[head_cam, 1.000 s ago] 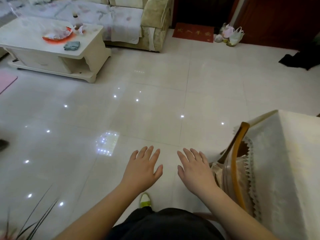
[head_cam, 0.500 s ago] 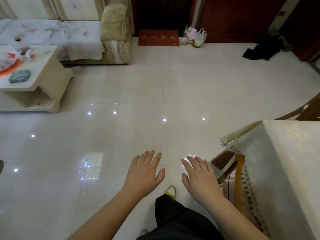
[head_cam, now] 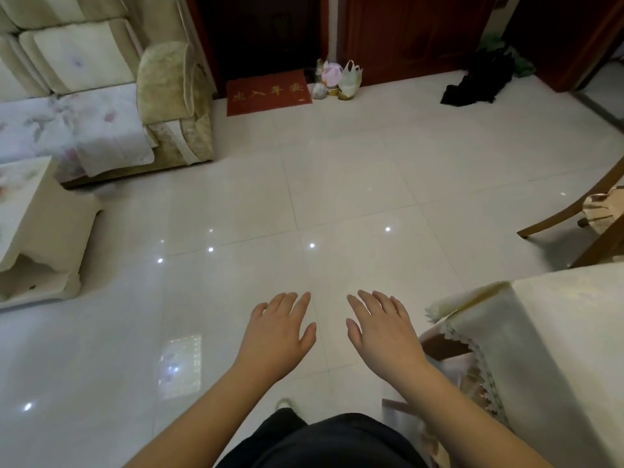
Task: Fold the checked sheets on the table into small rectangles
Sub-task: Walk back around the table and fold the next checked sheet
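Checked sheets cannot be made out anywhere in this view; only a corner of the surface (head_cam: 570, 349) shows at the lower right, draped in a pale cream cloth with a lace-trimmed edge hanging down its near side.

Largest of all is the glossy pale tiled floor (head_cam: 337, 197), dotted with small bright reflections of ceiling lights. At the upper left stands a cream sofa (head_cam: 101, 96) with a floral cover over its seat, and just in front of it, at the left edge, a white coffee table (head_cam: 37, 231). Dark red-brown wooden doors (head_cam: 415, 32) fill the far wall. A wooden chair (head_cam: 587, 224) stands at the right edge beyond the surface, and part of another chair's wooden frame shows tucked under the hanging cloth. A red doormat (head_cam: 268, 92) with yellow characters lies before the dark doorway, a few tied plastic bags (head_cam: 336, 79) stand just beside it to the right, and a heap of black cloth (head_cam: 479, 82) lies further right on the floor.

Both bare forearms reach forward over the floor, palms down. The left hand (head_cam: 280, 336) has its fingers straight and slightly spread, a loose flat grip on nothing. The right hand (head_cam: 381, 332) is the same, fingers extended and apart, touching nothing, near the draped corner of the surface but clear of it. Below them are dark clothing and the toe of a light shoe (head_cam: 285, 405).
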